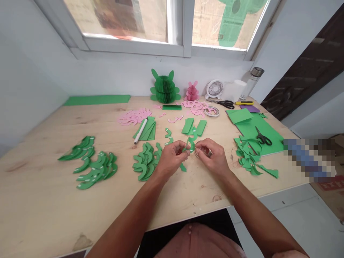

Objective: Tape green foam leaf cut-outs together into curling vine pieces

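Observation:
My left hand (172,157) pinches a curved green paper cutout (192,143) above the middle of the table. My right hand (212,154) is beside its right edge, thumb and fingertips pressed together; whatever they grip is too small to make out. Under my left hand lies another green strip (183,167), partly hidden. Just left of that hand are a pile of scalloped green cutouts (145,163) and a wavy green piece with white tabs (168,136). More cutouts with white marks (98,170) form a heap farther left.
Green scraps (247,154) and black scissors (262,137) lie right, by green sheets (268,143). Behind are pink cutouts (135,116), a white pen (140,131), a tape roll (211,111), honeycomb paper figures in green (165,89) and pink (191,92), and a small fan (215,88).

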Demonstrator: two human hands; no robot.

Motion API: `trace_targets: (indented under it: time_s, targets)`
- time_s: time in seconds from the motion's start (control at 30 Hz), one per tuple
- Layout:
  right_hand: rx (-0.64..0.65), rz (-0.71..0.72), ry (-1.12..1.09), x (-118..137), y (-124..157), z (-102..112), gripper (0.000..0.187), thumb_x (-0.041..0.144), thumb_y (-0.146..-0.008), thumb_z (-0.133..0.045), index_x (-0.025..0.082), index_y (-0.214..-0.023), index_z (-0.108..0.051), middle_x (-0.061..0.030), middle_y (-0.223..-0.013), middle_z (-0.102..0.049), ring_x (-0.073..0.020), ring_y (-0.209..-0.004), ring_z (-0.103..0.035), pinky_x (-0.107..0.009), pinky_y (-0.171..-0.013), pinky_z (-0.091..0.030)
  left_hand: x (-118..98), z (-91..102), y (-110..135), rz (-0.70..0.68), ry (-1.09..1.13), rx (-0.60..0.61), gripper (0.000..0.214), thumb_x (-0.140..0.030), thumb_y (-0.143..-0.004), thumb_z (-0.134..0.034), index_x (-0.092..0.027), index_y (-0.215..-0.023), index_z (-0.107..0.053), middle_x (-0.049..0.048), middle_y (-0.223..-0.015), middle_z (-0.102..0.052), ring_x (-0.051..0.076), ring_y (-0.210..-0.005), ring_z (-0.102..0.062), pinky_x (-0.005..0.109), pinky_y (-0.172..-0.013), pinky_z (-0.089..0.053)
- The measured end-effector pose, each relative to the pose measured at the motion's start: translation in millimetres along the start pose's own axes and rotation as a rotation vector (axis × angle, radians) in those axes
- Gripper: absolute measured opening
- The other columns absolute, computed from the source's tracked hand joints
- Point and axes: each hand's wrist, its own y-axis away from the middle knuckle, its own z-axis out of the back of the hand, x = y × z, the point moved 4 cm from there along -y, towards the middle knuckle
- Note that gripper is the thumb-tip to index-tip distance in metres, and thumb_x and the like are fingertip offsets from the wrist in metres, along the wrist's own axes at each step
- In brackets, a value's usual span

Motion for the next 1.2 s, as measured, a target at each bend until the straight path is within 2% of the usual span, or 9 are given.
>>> trace_targets:
  time_s: [0.07, 0.13, 0.3, 0.53, 0.73, 1.03, 1.2]
  targets:
    - [0.036, 0.129, 0.093, 4.8, 1.5, -2.8, 0.011, 0.017, -0.079, -0.052, 0.018, -0.085, -0.062, -0.0042, -0.077, -0.062, -0.0151, -0.070, -0.055, -0.027, -0.063, -0.043, 0.5, 0.0, -0.4, -0.004, 0.002, 0.002, 0.014, -0.020, -0.059, -0.063, -0.015, -0.072, -0.061, -0.0028, -0.054, -0.054, 0.009, -0.049, -0.048, 0.020, -0.047, -0.039]
    - [0.064, 0.200, 0.172, 5.2, 2.9, -5.9, 0.012, 0.016, -0.080, -0.053, 0.018, -0.087, -0.061, -0.0053, -0.079, -0.062, -0.0171, -0.075, -0.056, -0.030, -0.067, -0.044, 0.9, 0.1, -0.5, -0.002, 0.004, 0.003, 0.015, -0.021, -0.059, -0.064, -0.015, -0.072, -0.061, -0.0025, -0.054, -0.054, 0.009, -0.050, -0.048, 0.020, -0.047, -0.040]
    - [0.067, 0.236, 0.247, 0.7, 4.4, -8.9, 0.010, 0.017, -0.081, -0.052, 0.019, -0.086, -0.060, -0.0050, -0.078, -0.061, -0.0178, -0.075, -0.056, -0.030, -0.066, -0.044, -0.1, -0.8, 0.8, 0.005, 0.030, 0.006, 0.015, -0.019, -0.059, -0.063, -0.015, -0.073, -0.063, -0.0025, -0.055, -0.056, 0.009, -0.052, -0.050, 0.020, -0.050, -0.042]
    - [0.064, 0.229, 0.280, 0.5, 4.0, -10.1, 0.009, 0.017, -0.083, -0.050, 0.019, -0.078, -0.057, -0.0038, -0.073, -0.058, -0.0159, -0.070, -0.054, -0.028, -0.064, -0.042, -2.3, -2.7, 2.5, 0.009, 0.045, 0.014, 0.015, -0.021, -0.059, -0.063, -0.015, -0.073, -0.063, -0.0003, -0.060, -0.060, 0.011, -0.056, -0.054, 0.023, -0.052, -0.046]
    - [0.041, 0.149, 0.271, 0.1, 2.8, -8.3, 0.009, 0.014, -0.079, -0.049, 0.019, -0.075, -0.055, -0.0029, -0.071, -0.057, -0.0148, -0.067, -0.053, -0.027, -0.064, -0.041, -2.0, -2.5, 2.4, 0.017, 0.051, 0.009, 0.016, -0.018, -0.059, -0.062, -0.015, -0.074, -0.062, -0.0019, -0.056, -0.059, 0.011, -0.054, -0.054, 0.023, -0.053, -0.046]
    - [-0.006, 0.031, 0.163, -3.5, -0.6, -1.1, 0.010, 0.013, -0.077, -0.048, 0.019, -0.075, -0.056, -0.0012, -0.070, -0.056, -0.0123, -0.063, -0.051, -0.024, -0.057, -0.039, -3.3, -0.7, 3.0, 0.022, 0.040, -0.009, 0.016, -0.018, -0.059, -0.061, -0.015, -0.075, -0.062, -0.0014, -0.057, -0.060, 0.011, -0.055, -0.055, 0.024, -0.054, -0.045]
    - [0.039, 0.025, 0.102, -3.3, -0.5, -3.2, 0.010, 0.013, -0.077, -0.050, 0.018, -0.075, -0.057, -0.0006, -0.069, -0.055, -0.0114, -0.061, -0.050, -0.023, -0.055, -0.039, -5.2, 0.1, 3.4, 0.017, 0.046, -0.022, 0.016, -0.020, -0.059, -0.063, -0.015, -0.074, -0.062, -0.0013, -0.057, -0.060, 0.011, -0.055, -0.056, 0.024, -0.054, -0.047]
